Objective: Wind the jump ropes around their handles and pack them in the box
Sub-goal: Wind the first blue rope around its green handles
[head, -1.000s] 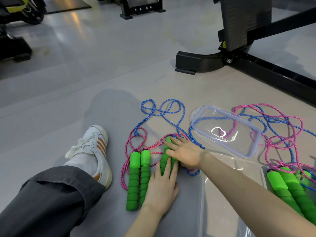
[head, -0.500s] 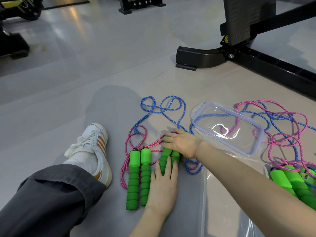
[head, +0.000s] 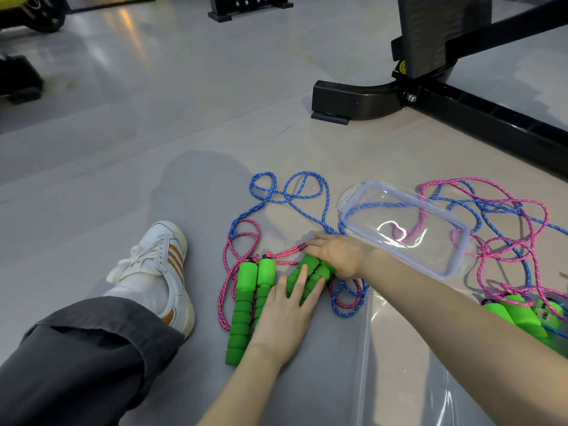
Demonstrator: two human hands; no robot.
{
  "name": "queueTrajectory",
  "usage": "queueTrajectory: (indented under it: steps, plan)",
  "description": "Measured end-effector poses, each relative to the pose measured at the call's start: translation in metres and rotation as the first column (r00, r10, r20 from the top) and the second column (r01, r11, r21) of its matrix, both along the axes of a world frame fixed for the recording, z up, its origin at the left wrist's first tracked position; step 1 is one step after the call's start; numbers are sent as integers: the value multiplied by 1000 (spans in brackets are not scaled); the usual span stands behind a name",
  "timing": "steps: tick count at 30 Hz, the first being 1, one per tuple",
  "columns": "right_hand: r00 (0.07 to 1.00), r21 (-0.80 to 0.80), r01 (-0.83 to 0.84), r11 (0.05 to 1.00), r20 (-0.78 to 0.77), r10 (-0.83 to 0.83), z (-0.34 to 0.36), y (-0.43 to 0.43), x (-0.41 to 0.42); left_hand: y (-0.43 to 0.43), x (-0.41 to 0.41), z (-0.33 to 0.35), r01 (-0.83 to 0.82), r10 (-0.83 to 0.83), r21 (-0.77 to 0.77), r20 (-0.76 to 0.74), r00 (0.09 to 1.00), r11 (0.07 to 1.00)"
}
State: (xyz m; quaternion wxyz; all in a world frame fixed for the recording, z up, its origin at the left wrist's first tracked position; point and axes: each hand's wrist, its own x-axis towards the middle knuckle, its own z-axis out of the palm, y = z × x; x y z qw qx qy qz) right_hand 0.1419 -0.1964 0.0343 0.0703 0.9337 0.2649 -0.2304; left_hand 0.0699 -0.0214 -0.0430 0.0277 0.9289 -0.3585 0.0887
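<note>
Green foam handle pair [head: 319, 269]: pinned under left hand [head: 282, 315], fingers flat, not clasping. Right hand [head: 338, 256] covers handle tops, grasp unclear. Blue rope [head: 307, 173] loose beyond fingertips. Suggest: hold pair together, wind snug even turns. Clear box [head: 367, 333] beside right forearm.

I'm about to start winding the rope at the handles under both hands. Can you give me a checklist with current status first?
1. Handles pinned: ok, left hand lies flat on the handle pair.
2. Rope grip: cannot tell, right hand covers the handle tops, fingers by the pink rope.
3. Ropes untangled: not ok, pink rope and blue rope cross beside the handles.
4. Cover removed: ok, lid lies on the floor.
5. Container ready: ok, open box sits right of the handles.
</note>
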Motion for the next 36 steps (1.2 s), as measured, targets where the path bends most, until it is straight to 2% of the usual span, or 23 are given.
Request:
queueTrajectory:
  steps: [6,10,19,26,33,36]
  plan:
    - [998,15,-29,999,-56,29,2,-7,1,6,0,0,24,-21,-35,91,996,999]
    - [999,22,-24,999,-48,25,0,-6,-1,3,-1,0,5,-3,-26,56,998,1000]
    - [999,55,-48,997,8,48,-8,-8,2,3,-2,4,101,-101,26,7,995,995]
    - [997,-36,-63,997,51,65,-4,0,2,-1,-6,4,14,-16,-34,-35,999,999]
    - [999,-52,-20,998,39,22,0,-2,-2,-2,-7,3,18,-16,-49,40,999,999]
    - [995,-12,-13,1000,103,14,10,-7,-2,4,2,16,75,-74,-6,136,988,997]
